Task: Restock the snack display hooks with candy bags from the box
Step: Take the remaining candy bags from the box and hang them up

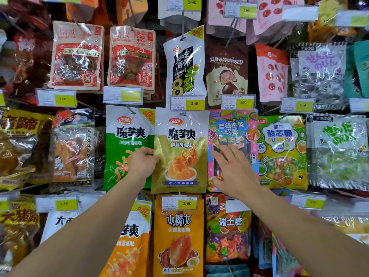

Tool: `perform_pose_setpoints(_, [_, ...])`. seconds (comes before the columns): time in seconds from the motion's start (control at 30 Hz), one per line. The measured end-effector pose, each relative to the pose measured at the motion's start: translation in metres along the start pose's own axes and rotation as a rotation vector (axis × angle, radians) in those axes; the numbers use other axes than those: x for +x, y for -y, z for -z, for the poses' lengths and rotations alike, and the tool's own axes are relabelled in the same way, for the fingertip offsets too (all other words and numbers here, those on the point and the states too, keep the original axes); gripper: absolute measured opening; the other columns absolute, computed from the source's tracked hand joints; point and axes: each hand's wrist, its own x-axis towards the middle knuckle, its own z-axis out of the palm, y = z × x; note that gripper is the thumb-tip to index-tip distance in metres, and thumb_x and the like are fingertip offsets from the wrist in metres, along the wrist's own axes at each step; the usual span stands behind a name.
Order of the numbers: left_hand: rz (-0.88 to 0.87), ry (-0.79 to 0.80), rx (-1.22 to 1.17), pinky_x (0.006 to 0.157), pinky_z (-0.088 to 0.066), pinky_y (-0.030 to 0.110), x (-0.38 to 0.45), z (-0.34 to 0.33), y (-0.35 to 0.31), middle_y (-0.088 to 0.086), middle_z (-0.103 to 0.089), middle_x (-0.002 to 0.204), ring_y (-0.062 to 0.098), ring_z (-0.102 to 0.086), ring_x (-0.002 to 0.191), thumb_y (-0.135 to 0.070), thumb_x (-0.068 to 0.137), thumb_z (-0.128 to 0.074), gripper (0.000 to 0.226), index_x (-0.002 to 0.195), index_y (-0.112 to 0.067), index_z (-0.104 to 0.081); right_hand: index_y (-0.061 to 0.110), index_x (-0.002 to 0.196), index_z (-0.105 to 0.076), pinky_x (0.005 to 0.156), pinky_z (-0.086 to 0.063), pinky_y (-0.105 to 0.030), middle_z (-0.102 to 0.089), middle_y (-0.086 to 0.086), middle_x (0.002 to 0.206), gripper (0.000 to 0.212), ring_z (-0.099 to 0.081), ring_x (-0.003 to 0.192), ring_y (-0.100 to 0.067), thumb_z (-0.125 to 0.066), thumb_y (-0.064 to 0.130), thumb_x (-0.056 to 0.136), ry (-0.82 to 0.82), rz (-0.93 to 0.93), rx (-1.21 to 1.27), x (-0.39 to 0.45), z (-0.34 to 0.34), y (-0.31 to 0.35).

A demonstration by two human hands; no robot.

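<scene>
A gold and white snack bag (180, 140) hangs in the middle of the display, just under a 3.90 price tag (187, 103). My left hand (142, 162) pinches this bag's left edge with curled fingers. My right hand (233, 168) lies with spread, straight fingers on the pink and blue candy bag (232, 126) hanging to the right. A green and white bag (127, 136) hangs behind my left hand. The box is not in view.
Rows of hanging snack bags fill the whole wall, each hook ending in a yellow price tag. An orange bag (179, 232) and a fruit-candy bag (227, 232) hang below my hands. A green sour-candy bag (281, 148) hangs to the right.
</scene>
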Motion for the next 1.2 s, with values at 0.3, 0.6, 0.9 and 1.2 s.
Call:
perform_pose_setpoints(0.3, [-0.148, -0.08, 0.152, 0.08, -0.042, 0.028, -0.017, 0.004, -0.003, 0.004, -0.066, 0.12, 0.014, -0.056, 0.091, -0.019, 0.085, -0.068, 0.039, 0.122, -0.011, -0.06, 0.021, 0.151, -0.033, 0.12, -0.017, -0.046, -0.028, -0.003, 0.156, 0.077, -0.015, 0.148, -0.027, -0.062, 0.041, 0.082, 0.007, 0.009, 0.005, -0.005, 0.001, 0.009])
perform_pose_setpoints(0.6, [-0.375, -0.043, 0.263, 0.069, -0.047, 0.029, -0.098, -0.005, -0.012, 0.005, -0.068, 0.11, 0.022, -0.062, 0.071, -0.024, 0.089, -0.065, 0.046, 0.134, -0.018, -0.056, 0.024, 0.154, -0.025, 0.123, -0.012, -0.043, -0.018, -0.001, 0.161, 0.079, -0.009, 0.15, -0.027, -0.062, 0.044, 0.086, 0.062, 0.002, 0.115, -0.042, 0.017, 0.013])
perform_pose_setpoints(0.9, [-0.256, 0.178, 0.338, 0.068, -0.047, 0.031, -0.205, -0.056, 0.025, 0.013, -0.072, 0.106, 0.028, -0.067, 0.075, -0.03, 0.091, -0.064, 0.049, 0.138, -0.023, -0.054, 0.016, 0.15, -0.036, 0.118, -0.026, -0.047, -0.032, -0.008, 0.155, 0.078, -0.026, 0.144, -0.031, -0.067, 0.044, 0.083, 0.17, -0.094, 0.31, -0.158, 0.009, -0.011])
perform_pose_setpoints(1.2, [-0.102, 0.311, 0.289, 0.087, -0.038, 0.02, -0.289, -0.127, 0.047, 0.007, -0.071, 0.112, 0.021, -0.064, 0.108, -0.026, 0.09, -0.066, 0.041, 0.129, -0.015, -0.06, 0.015, 0.151, -0.031, 0.117, -0.021, -0.035, -0.028, -0.003, 0.154, 0.078, -0.023, 0.144, -0.025, -0.064, 0.04, 0.085, 0.419, -0.248, 0.354, -0.269, -0.002, -0.077])
